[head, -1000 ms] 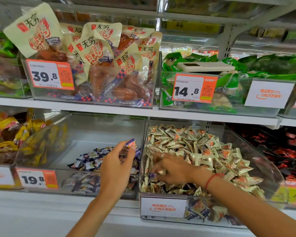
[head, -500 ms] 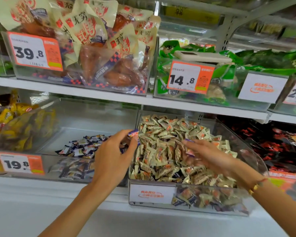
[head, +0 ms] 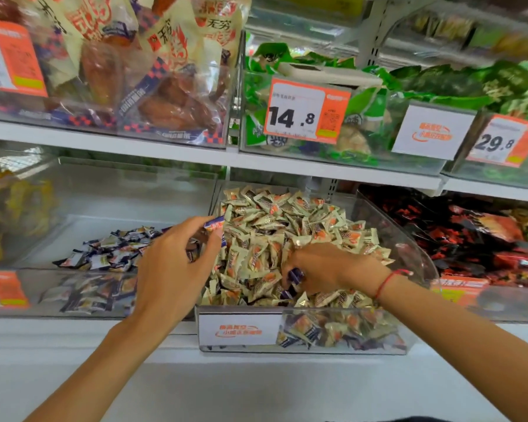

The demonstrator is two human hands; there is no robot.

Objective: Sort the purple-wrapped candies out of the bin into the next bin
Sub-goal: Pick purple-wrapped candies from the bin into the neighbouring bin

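A clear bin (head: 415, 257) on the lower shelf holds a heap of cream-and-orange wrapped candies (head: 287, 226). My right hand (head: 326, 269) is down in that heap near the front and pinches a purple-wrapped candy (head: 295, 275). My left hand (head: 177, 263) hovers at the wall between the two bins and holds purple-wrapped candies (head: 214, 223) in its fingertips. The bin to the left (head: 134, 190) holds a low pile of purple-wrapped candies (head: 110, 251).
Yellow snack packs (head: 16, 208) fill the bin at far left, red-and-black packs (head: 470, 233) the one at right. The upper shelf (head: 195, 153) carries bins of bagged meat and green packs with price tags (head: 305, 111). A white ledge (head: 256, 388) runs below.
My right hand dropped from above the cream candies back into the heap and now pinches a purple candy. The left hand stayed at the divider. The view shifted down and left.
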